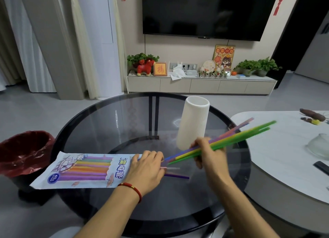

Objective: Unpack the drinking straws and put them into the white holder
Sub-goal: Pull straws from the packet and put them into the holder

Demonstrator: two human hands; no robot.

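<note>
Left hand (147,170) fingers press one packet (83,170) flat on the worktop (99,123); right hand (208,152) fingers grip a blurred, uncountable straw bundle (231,139) beside one white holder (193,123).

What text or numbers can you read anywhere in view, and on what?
"变吸管": straw package, blue characters; the first is partly cut off.
"40": blue badge on the same package; the small print under it is unreadable.
"福": framed picture, blurred, uncertain.
Poster heading: too blurred to read.
</note>
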